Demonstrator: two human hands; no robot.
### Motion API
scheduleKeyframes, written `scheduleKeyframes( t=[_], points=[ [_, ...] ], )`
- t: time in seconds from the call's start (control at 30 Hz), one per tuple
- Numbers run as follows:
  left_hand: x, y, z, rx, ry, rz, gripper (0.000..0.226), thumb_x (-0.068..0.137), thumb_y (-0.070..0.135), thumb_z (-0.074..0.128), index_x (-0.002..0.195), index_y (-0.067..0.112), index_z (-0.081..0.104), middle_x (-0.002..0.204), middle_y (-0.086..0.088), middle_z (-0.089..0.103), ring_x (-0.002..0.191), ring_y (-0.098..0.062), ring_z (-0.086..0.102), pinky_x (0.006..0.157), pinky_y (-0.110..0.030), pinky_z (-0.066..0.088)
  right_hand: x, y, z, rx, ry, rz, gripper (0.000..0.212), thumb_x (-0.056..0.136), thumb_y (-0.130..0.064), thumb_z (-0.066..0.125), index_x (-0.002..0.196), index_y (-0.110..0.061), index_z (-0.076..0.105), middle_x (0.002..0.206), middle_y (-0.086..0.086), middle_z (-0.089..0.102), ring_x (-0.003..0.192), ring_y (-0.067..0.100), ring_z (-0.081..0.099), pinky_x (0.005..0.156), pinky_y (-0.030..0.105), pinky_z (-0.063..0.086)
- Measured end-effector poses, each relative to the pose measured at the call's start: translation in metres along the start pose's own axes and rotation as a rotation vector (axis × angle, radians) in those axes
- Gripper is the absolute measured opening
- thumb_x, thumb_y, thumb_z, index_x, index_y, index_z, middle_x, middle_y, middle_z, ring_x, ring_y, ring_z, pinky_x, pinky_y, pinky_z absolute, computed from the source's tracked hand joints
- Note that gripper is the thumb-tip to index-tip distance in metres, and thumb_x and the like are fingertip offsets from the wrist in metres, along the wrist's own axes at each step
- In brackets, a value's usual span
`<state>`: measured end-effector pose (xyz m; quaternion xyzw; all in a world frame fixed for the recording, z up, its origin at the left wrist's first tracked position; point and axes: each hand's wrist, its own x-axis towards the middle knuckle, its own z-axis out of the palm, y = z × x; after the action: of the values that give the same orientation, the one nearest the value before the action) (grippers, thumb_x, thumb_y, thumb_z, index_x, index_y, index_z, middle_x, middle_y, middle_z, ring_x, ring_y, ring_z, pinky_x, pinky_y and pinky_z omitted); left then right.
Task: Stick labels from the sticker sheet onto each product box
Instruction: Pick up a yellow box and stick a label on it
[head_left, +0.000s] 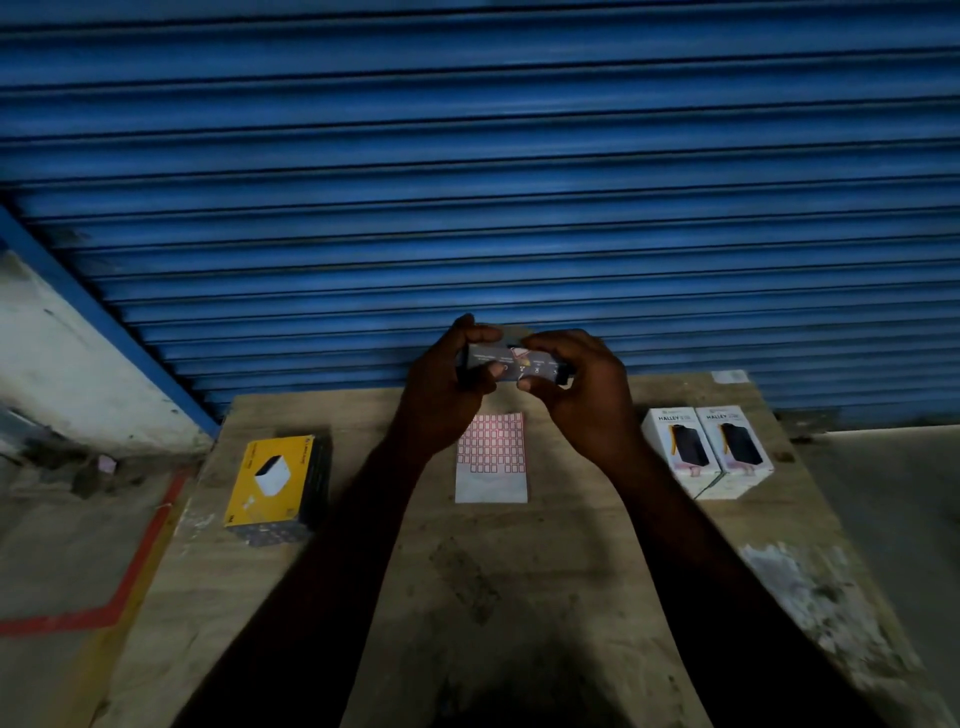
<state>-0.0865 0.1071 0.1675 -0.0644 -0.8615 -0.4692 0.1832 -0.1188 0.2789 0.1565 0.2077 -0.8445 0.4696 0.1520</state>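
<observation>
Above a wooden counter (519, 571), the left hand (447, 382) and right hand (584, 392) each keep a clenched grip on one end of a dark product box (493, 357). The sticker sheet (491, 460) lies flat on the counter beneath them. A label (520, 356) may sit on the box; dim light makes that uncertain.

Single head-worn view, looking forward and down over the table (519, 597).

We're right up at the wearer's head here: both forearms run up from the bottom edge to the left hand (441, 395) and right hand (587, 395), which hold a dark box (511, 361) mid-frame, close to the lens. The wide angle takes in most of the tabletop below them, the blue shutter (467, 156) fills the upper half straight ahead, and strips of floor (62, 545) show at either side.
</observation>
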Motion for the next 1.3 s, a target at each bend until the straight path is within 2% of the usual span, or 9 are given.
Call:
scheduleKeyframes(
  t=[0.13,0.27,0.4,0.5,0.57,0.77,0.87,1.13,1.3],
  points=[
    [-0.002,-0.003,0.003,0.06,0.068,0.063,0.057,0.085,0.007,0.07,0.137,0.001,0.046,0.126,0.003,0.055,0.112,0.006,0.045,0.092,0.002,0.034,0.002,-0.005,0.0,-0.02,0.01,-0.028,0.039,0.07,-0.007,0.082,0.104,-0.024,0.072,0.106,-0.004,0.067,0.101,0.021,0.058,0.083,0.043,0.051],
    [-0.003,-0.004,0.002,0.084,0.125,0.151,0.046,0.084,0.002,0.07,0.127,-0.001,0.054,0.119,-0.009,0.062,0.111,0.009,0.043,0.091,0.003,0.034,0.003,-0.011,0.001,0.056,0.051,-0.012,0.035,0.069,-0.005,0.082,0.097,-0.021,0.072,0.098,-0.012,0.063,0.096,0.017,0.061,0.082,0.042,0.052],
    [-0.002,-0.008,0.002,0.094,0.161,0.143,0.047,0.085,0.004,0.07,0.128,-0.005,0.053,0.125,0.006,0.051,0.115,0.013,0.039,0.093,0.002,0.033,0.006,-0.012,0.001,0.025,0.033,-0.022,0.034,0.072,-0.015,0.084,0.103,-0.016,0.071,0.105,-0.002,0.066,0.098,0.016,0.061,0.085,0.032,0.052],
    [-0.002,-0.01,0.004,0.109,0.188,0.158,0.044,0.084,0.007,0.07,0.126,-0.001,0.056,0.133,-0.003,0.053,0.119,0.005,0.042,0.1,-0.004,0.035,0.005,-0.012,0.005,0.005,0.059,-0.05,0.029,0.074,-0.014,0.082,0.101,-0.013,0.073,0.105,0.0,0.068,0.098,0.013,0.061,0.084,0.029,0.052],
    [-0.001,-0.011,0.005,0.107,0.197,0.17,0.036,0.085,0.008,0.07,0.119,0.001,0.061,0.137,0.002,0.046,0.122,0.004,0.041,0.102,-0.007,0.036,0.004,-0.013,0.006,0.014,0.105,-0.055,0.026,0.073,-0.012,0.081,0.098,-0.014,0.073,0.103,-0.001,0.068,0.097,0.012,0.061,0.082,0.027,0.052],
    [-0.002,-0.012,0.008,0.087,0.232,0.179,0.04,0.084,0.006,0.07,0.12,-0.005,0.059,0.13,0.014,0.042,0.117,0.027,0.035,0.099,-0.003,0.035,0.002,-0.014,0.009,0.046,0.133,-0.037,0.024,0.072,-0.009,0.081,0.092,-0.019,0.073,0.096,-0.01,0.064,0.091,0.007,0.06,0.076,0.022,0.05],
    [-0.003,-0.01,0.009,0.076,0.242,0.196,0.038,0.084,0.007,0.07,0.121,0.004,0.059,0.129,0.004,0.051,0.117,0.024,0.04,0.099,-0.005,0.036,0.002,-0.014,0.009,0.04,0.141,-0.044,0.024,0.071,-0.007,0.082,0.09,-0.018,0.072,0.095,-0.005,0.066,0.091,0.011,0.062,0.075,0.025,0.051],
    [-0.004,-0.008,0.008,0.09,0.218,0.187,0.036,0.085,0.01,0.07,0.119,0.007,0.06,0.131,-0.007,0.057,0.115,0.006,0.045,0.094,0.0,0.035,0.003,-0.013,0.01,-0.012,0.098,-0.008,0.025,0.07,-0.009,0.082,0.089,-0.019,0.07,0.094,-0.009,0.063,0.092,0.012,0.061,0.079,0.032,0.053],
    [-0.006,-0.009,0.008,0.069,0.216,0.171,0.036,0.084,0.005,0.07,0.118,-0.002,0.06,0.123,0.009,0.051,0.111,0.026,0.042,0.089,0.001,0.037,0.002,-0.015,0.013,0.04,0.1,0.047,0.026,0.07,-0.007,0.081,0.085,-0.023,0.066,0.094,-0.01,0.061,0.094,0.012,0.061,0.081,0.036,0.054]
  ],
)
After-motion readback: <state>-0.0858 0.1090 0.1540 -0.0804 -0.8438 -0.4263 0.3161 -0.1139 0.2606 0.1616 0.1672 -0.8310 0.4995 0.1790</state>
